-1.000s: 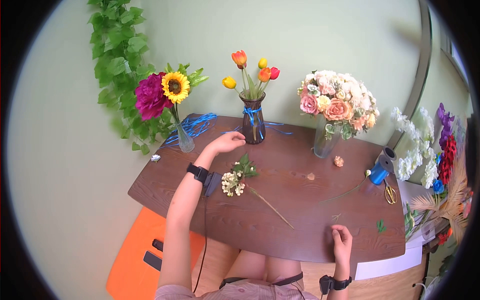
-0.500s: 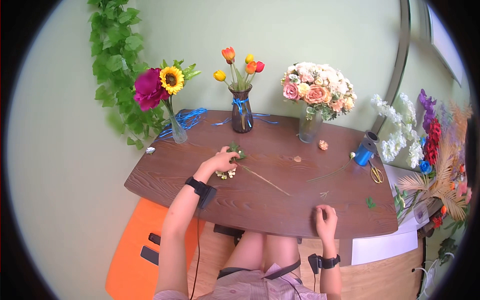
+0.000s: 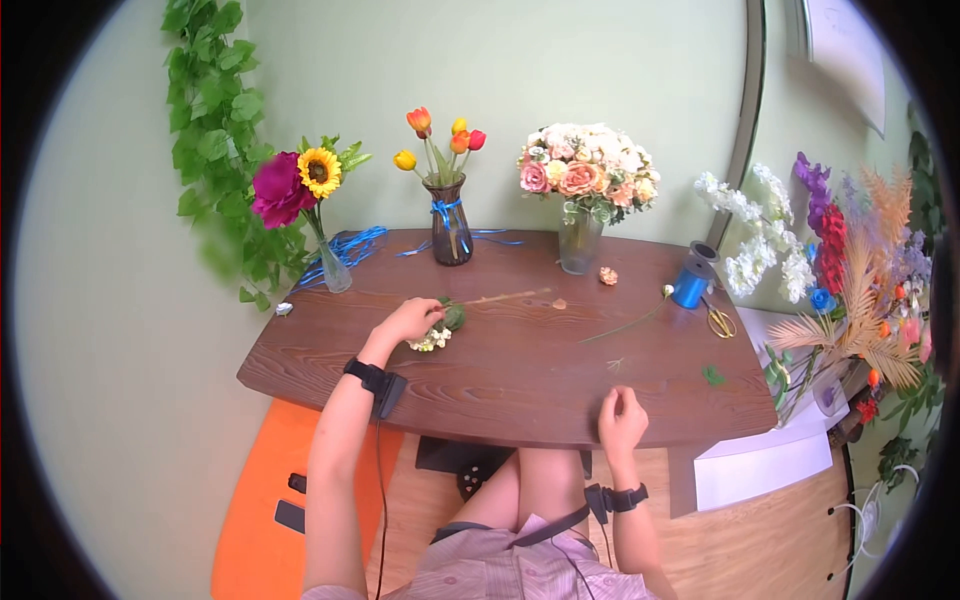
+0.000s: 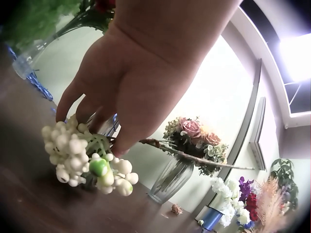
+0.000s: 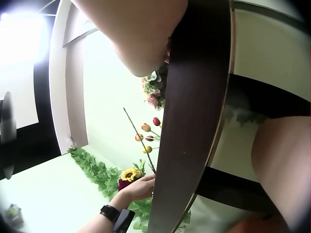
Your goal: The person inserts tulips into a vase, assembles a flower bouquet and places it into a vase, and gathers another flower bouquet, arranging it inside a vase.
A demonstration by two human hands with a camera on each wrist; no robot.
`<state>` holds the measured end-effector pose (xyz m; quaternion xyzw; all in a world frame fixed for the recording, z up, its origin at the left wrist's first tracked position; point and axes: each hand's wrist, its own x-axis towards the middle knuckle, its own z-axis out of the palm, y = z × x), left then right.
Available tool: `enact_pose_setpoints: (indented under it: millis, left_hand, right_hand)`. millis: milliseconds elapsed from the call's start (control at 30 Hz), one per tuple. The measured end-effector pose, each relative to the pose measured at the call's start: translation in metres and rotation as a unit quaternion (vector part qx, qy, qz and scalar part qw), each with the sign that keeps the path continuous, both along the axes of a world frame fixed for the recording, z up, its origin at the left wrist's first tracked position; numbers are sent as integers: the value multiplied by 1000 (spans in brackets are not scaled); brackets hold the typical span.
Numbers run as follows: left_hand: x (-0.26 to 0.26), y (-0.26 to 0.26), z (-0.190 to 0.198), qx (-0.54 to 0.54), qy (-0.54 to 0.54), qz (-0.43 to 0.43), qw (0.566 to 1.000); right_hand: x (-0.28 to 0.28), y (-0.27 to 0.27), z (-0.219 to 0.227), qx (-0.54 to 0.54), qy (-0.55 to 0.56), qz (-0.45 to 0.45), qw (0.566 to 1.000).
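Observation:
My left hand grips a berry sprig by its stem, close to the clusters. In the left wrist view the white berries hang below the fingers, with a green one among them. Its brown stem sticks out past the thumb, raised off the table, and points right in the head view. Green leaves show beside the fingers. My right hand lies at the table's front edge with loosely curled fingers, holding nothing.
Along the table's back stand a sunflower vase, a dark tulip vase and a rose vase. To the right lie a blue ribbon spool, scissors, a thin green stem and a leaf bit.
My left hand has moved from beside the tulip vase to the berry sprig and gripped it. The stem has swung up from pointing toward the front. My right hand stays at the edge.

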<state>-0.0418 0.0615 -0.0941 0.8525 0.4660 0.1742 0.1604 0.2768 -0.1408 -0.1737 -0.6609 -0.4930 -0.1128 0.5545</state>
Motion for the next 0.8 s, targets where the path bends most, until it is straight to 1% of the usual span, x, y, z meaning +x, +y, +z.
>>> enact_pose_setpoints:
  millis: [33,67,133,167,200,267,300,333,400,433,467,500,533,567,600,633,667,700,733,767,800]
  left_hand:
    - [1,-5,1,0,-19,20,1000]
    - [2,-9,2,1,-17,17,1000]
    - [4,-20,5,-10,-151,19,988]
    - [6,-27,9,-22,-179,19,983]
    - [10,-34,10,-24,-176,17,984]
    - [17,-46,13,-53,-305,-2,951]
    - [21,-51,14,-80,-332,-10,940]
    - [27,-59,17,-79,-332,-11,940]
    - [42,-75,27,-72,-380,-39,921]
    - [48,-81,32,-91,-390,-58,915]
    - [54,-85,37,-69,-369,-52,926]
    - [59,-86,44,27,-284,-59,957]
    - [63,-86,47,120,-195,-63,971]
    - [68,-77,40,210,-206,-90,951]
    - [73,-67,36,261,-156,-108,946]
    - [82,-68,40,278,-133,-121,944]
    - [93,-70,45,293,-108,-135,940]
    - [103,-68,47,326,-87,-157,928]
    - [113,-65,47,356,-66,-177,915]
    - [125,-61,48,374,-62,-200,903]
    - [135,-59,48,372,-63,-203,903]
  right_hand:
    - [0,0,2,9,-4,-5,1000]
    - [1,0,2,10,-3,-7,1000]
    - [2,-1,1,7,-2,-3,1000]
    - [1,-1,1,8,-11,-5,1000]
    - [2,-1,0,6,-8,-8,1000]
    - [3,-2,-1,1,-1,-15,1000]
    - [2,0,-1,10,0,-22,1000]
    - [2,-2,-1,12,0,-22,1000]
    - [3,-2,1,6,14,-20,1000]
    - [4,-1,0,10,13,-21,1000]
    - [6,0,-2,17,15,-21,1000]
    - [7,2,-4,23,16,-21,999]
    - [6,2,-4,28,15,-23,999]
    - [6,-1,-3,1,34,4,999]
    - [7,-1,2,-24,53,31,998]
    - [9,3,5,-20,50,28,998]
    - [11,7,8,-54,135,127,981]
    - [14,11,11,-85,216,224,947]
    - [17,13,16,-118,294,317,894]
    - [18,8,45,-215,353,375,830]
    - [17,9,62,-215,355,371,831]
